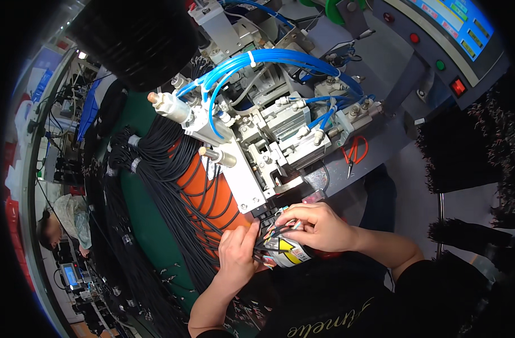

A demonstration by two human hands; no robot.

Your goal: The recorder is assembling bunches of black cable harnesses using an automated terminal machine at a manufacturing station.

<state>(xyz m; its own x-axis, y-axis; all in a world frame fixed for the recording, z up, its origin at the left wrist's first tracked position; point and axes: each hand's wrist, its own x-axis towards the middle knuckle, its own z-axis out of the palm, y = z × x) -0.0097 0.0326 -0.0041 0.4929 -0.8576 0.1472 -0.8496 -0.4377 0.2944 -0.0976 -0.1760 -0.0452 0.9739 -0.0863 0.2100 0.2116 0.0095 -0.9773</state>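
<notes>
My right hand [322, 226] is closed in a pinch around the thin coloured wires [294, 224] at the end of a black cable. Close by on the left, my left hand [237, 252] has its fingers curled and its index finger reaching toward the front of the machine; what it grips is hidden. Both hands are just in front of the metal wire-processing machine [274, 141], below its lower end. Under the wires lies a silvery surface with a yellow and black warning label [291, 252], where more coloured wire ends show between the hands.
Bundles of black cables [173, 186] spread over an orange sheet [204, 188] and green mat [139, 203] at left. Red-handled snips [354, 153] lie right of the machine. A control panel with a screen [460, 28] stands at upper right. Cable bundles [460, 152] hang at right. Another person [63, 222] is at far left.
</notes>
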